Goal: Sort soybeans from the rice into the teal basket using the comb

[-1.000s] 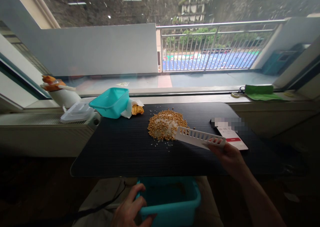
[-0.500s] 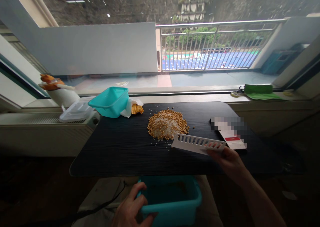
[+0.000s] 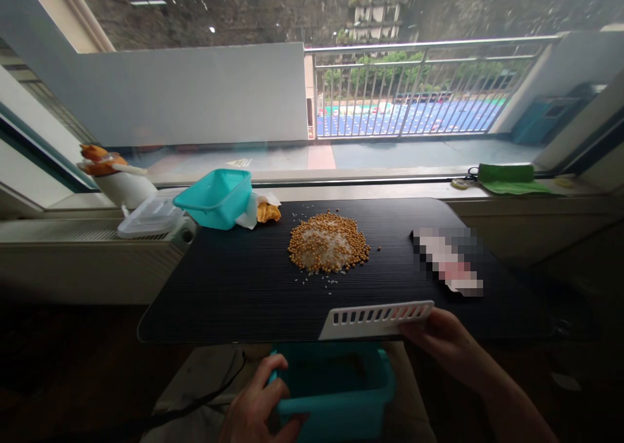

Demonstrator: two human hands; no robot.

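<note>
My right hand [image 3: 441, 335] grips the right end of a white slotted plastic strip [image 3: 361, 328], whose lower edge is at the table's near edge. Below that edge, my left hand [image 3: 263, 391] is closed on the left rim of a teal plastic bin [image 3: 336, 407] on my lap. The bin's inside is dark, with a brownish patch I cannot make out. A mound of yellow soybeans mixed with white rice grains [image 3: 327, 242] lies mid-table, beyond the strip. Several loose rice grains [image 3: 329, 283] are scattered on the near side of the mound.
On the black table [image 3: 219, 300], a second teal bin [image 3: 217, 199] stands at the back left beside a crumpled orange-and-white wrapper [image 3: 266, 212]. A partly blurred phone-like object [image 3: 446, 261] lies on the right. A clear plastic lid [image 3: 151, 215] and a green cloth [image 3: 509, 178] rest by the window.
My right hand has drawn the white slotted strip toward me, from beside the mound to the table's near edge. My left hand and the bin it holds have stayed put.
</note>
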